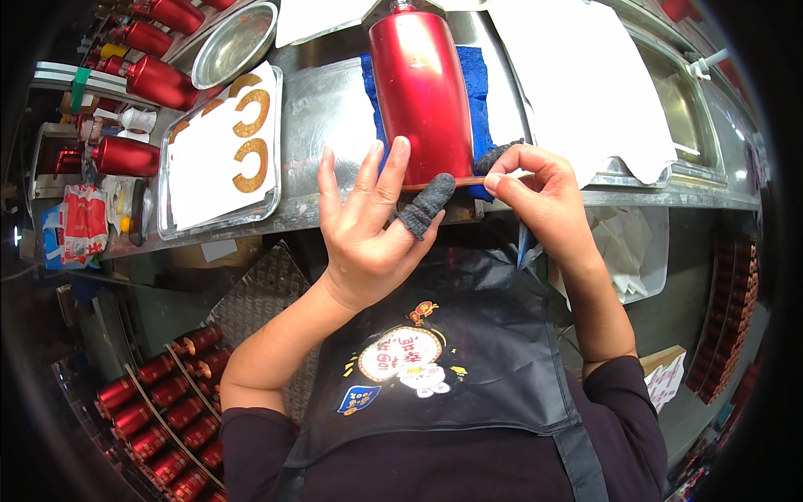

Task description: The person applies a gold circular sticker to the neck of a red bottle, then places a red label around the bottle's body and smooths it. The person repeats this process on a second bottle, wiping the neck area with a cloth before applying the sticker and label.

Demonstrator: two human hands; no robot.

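Observation:
A glossy red metal bottle (421,92) lies on a blue cloth (475,84), its base toward me. My left hand (375,219) has its fingers spread, and a dark grey knitted finger cover (428,207) is on its index finger. That finger rests against a thin brown strip (471,181) along the bottle's base. At the strip's right end, my right hand (539,188) has thumb and fingertip pinched on it. Another dark grey finger cover (500,156) shows behind the right hand. Below that hand a narrow pointed blue piece (524,247) sticks down; its other end is hidden.
At left, a clear tray (278,159) bears white sheets with gold C-shaped pieces (251,165). A metal bowl (237,46) and several red bottles (125,156) stand beyond. White paper (585,92) covers the right side, near a metal basin (682,100). Racked red bottles (171,410) are lower left.

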